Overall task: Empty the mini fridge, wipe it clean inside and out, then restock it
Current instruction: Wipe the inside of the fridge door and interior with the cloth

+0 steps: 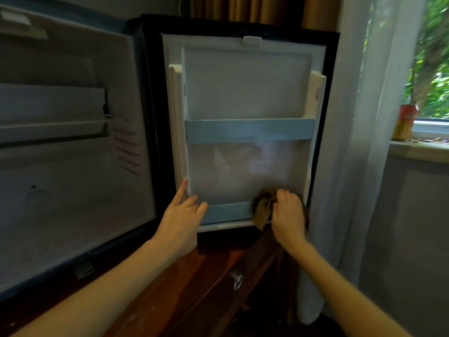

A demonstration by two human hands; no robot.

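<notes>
Head view: steadies the swung-open mini fridge door [247, 88], above a wooden cabinet [194, 276], with flat left hand [181, 215] against swinging, while right hand [289, 215] clutches brown cloth [261, 210], scrubbing lower door rail [228, 211].

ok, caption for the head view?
Right hand holds a brown cloth on the lower rail of the fridge door; left hand braces it.

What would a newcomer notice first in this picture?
The mini fridge door, white inside with blue rails, fills the centre. At its lower right corner the right hand grips a brown cloth; the left hand rests on its lower left edge. A red and yellow can stands on the windowsill.
</notes>
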